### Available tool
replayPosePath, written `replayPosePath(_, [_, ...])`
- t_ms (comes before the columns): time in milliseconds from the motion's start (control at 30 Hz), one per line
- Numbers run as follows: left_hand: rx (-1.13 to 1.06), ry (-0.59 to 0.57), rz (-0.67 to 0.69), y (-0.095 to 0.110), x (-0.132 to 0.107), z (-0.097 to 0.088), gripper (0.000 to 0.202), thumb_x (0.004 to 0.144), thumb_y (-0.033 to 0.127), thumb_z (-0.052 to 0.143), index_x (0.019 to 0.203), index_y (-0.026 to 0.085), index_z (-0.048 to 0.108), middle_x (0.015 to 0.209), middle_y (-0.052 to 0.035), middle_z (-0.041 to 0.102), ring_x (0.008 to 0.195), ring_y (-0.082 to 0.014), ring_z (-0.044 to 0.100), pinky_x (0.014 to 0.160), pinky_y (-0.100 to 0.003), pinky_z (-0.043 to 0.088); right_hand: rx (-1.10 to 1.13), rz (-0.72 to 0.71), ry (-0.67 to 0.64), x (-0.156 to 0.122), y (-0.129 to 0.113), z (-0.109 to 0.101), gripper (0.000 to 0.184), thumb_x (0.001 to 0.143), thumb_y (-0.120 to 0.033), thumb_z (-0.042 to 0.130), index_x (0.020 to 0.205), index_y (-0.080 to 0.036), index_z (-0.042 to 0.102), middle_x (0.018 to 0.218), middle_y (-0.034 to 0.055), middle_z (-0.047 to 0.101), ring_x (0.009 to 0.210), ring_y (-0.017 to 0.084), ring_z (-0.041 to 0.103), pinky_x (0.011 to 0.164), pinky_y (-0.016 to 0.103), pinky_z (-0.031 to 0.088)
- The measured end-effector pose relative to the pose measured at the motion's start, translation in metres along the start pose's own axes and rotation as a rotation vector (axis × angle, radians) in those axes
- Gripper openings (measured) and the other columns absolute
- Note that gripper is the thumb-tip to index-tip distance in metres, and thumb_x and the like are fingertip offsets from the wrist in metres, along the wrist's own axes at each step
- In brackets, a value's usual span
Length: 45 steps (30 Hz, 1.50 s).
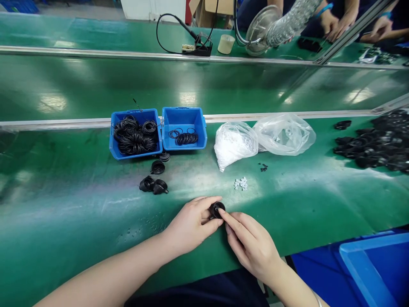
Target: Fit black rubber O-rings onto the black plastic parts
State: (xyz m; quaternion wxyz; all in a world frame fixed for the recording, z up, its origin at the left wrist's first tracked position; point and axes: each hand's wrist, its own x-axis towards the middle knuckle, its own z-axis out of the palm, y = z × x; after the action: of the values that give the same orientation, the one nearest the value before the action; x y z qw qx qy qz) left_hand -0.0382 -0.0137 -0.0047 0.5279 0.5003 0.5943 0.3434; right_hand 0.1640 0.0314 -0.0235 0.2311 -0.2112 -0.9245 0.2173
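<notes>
My left hand [191,224] and my right hand [251,243] meet near the front of the green conveyor belt [64,204]. Between their fingertips they grip a round black rubber part [217,209], with my right forefinger pressed against its face. Several similar black parts [153,185] lie on the belt up and to the left of my hands. Two blue plastic bins stand beyond them, one [136,154] holding a thick tangle of black rubber rings [134,136], the other [183,116] holding fewer, thinner rings [186,138].
A bag of white pieces [234,145], a clear bag [284,134] and a small white pile [240,183] sit right of the bins. A black heap [373,145] lies far right. A metal rail [191,57] crosses beyond, where a co-worker's hands [338,23] show. A blue crate [367,268] sits lower right.
</notes>
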Motion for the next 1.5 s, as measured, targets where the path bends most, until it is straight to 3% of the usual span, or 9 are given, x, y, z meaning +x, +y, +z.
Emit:
replayPosePath(133, [0.006, -0.011, -0.004, 0.000, 0.000, 0.000, 0.050, 0.082, 0.019, 0.058, 0.132, 0.018, 0.055, 0.107, -0.0062, 0.058, 0.053, -0.0055, 0.044, 0.071, -0.028, 0.052, -0.086, -0.045, -0.039, 0.003, 0.000, 0.000, 0.063, 0.090, 0.000, 0.049, 0.150, -0.012, 0.032, 0.101, 0.0130, 0.059, 0.087, 0.021, 0.054, 0.073, 0.036, 0.050])
replayPosePath(367, [-0.003, 0.006, 0.015, -0.006, -0.001, 0.002, 0.051, 0.082, 0.017, 0.054, 0.133, 0.020, 0.054, 0.113, -0.0072, 0.055, 0.053, -0.0055, 0.042, 0.060, -0.024, 0.048, -0.320, -0.060, -0.246, 0.009, -0.002, -0.010, 0.058, 0.092, -0.007, 0.045, 0.149, -0.008, 0.033, 0.101, 0.0147, 0.062, 0.083, 0.025, 0.054, 0.069, 0.040, 0.051])
replayPosePath(533, [0.017, 0.002, 0.008, -0.005, 0.000, 0.001, 0.050, 0.082, 0.018, 0.056, 0.132, 0.021, 0.055, 0.101, -0.0037, 0.058, 0.051, -0.0059, 0.041, 0.062, -0.026, 0.049, -0.204, -0.053, -0.096, 0.003, -0.003, -0.005, 0.062, 0.091, -0.004, 0.048, 0.150, -0.011, 0.030, 0.096, 0.0121, 0.062, 0.083, 0.022, 0.057, 0.071, 0.036, 0.052])
replayPosePath(667, [0.051, 0.018, 0.025, -0.002, 0.000, 0.000, 0.048, 0.082, 0.021, 0.058, 0.130, 0.022, 0.057, 0.096, -0.0026, 0.061, 0.052, -0.0076, 0.045, 0.073, -0.030, 0.052, -0.203, -0.040, -0.036, 0.000, -0.002, -0.003, 0.065, 0.091, -0.002, 0.049, 0.151, -0.013, 0.029, 0.094, 0.0114, 0.062, 0.080, 0.021, 0.057, 0.069, 0.034, 0.051])
replayPosePath(1000, [0.044, 0.020, 0.019, -0.003, -0.001, 0.001, 0.051, 0.081, 0.015, 0.056, 0.132, 0.022, 0.055, 0.104, -0.0045, 0.061, 0.050, -0.0053, 0.045, 0.068, -0.029, 0.054, -0.361, -0.114, -0.289, 0.013, -0.001, -0.019, 0.054, 0.093, -0.007, 0.039, 0.147, -0.005, 0.033, 0.094, 0.0143, 0.063, 0.080, 0.025, 0.058, 0.068, 0.041, 0.053])
replayPosePath(1133, [-0.190, -0.022, -0.028, -0.004, -0.002, 0.002, 0.048, 0.081, 0.019, 0.062, 0.129, 0.021, 0.056, 0.120, -0.0087, 0.059, 0.078, -0.0129, 0.066, 0.082, -0.032, 0.057, -0.192, -0.072, -0.207, 0.017, 0.001, -0.024, 0.049, 0.094, -0.008, 0.042, 0.143, -0.012, 0.040, 0.094, 0.0105, 0.061, 0.082, 0.021, 0.059, 0.070, 0.036, 0.053])
replayPosePath(1267, [-0.412, -0.089, 0.002, -0.003, -0.002, 0.001, 0.041, 0.085, 0.023, 0.063, 0.125, 0.020, 0.056, 0.128, -0.0103, 0.059, 0.109, -0.0220, 0.065, 0.099, -0.038, 0.051, 0.110, 0.162, -0.004, 0.017, 0.004, -0.025, 0.048, 0.094, -0.013, 0.048, 0.140, -0.019, 0.040, 0.092, 0.0057, 0.058, 0.073, 0.015, 0.057, 0.066, 0.030, 0.053])
replayPosePath(1367, [-0.454, -0.119, 0.051, 0.000, -0.001, -0.001, 0.032, 0.092, 0.025, 0.055, 0.124, 0.019, 0.057, 0.124, -0.0098, 0.063, 0.110, -0.0221, 0.065, 0.100, -0.040, 0.050, 0.197, 0.216, -0.061, 0.019, 0.001, -0.023, 0.052, 0.092, -0.016, 0.051, 0.142, -0.020, 0.036, 0.095, 0.0059, 0.057, 0.072, 0.014, 0.057, 0.064, 0.029, 0.053])
replayPosePath(1500, [-0.466, -0.152, 0.072, 0.000, -0.001, -0.004, 0.034, 0.094, 0.026, 0.055, 0.127, 0.020, 0.055, 0.129, -0.0088, 0.062, 0.120, -0.0224, 0.058, 0.104, -0.038, 0.045, 0.108, 0.132, -0.091, 0.024, -0.003, -0.018, 0.053, 0.092, -0.019, 0.053, 0.142, -0.018, 0.037, 0.097, 0.0066, 0.055, 0.076, 0.015, 0.058, 0.065, 0.029, 0.053])
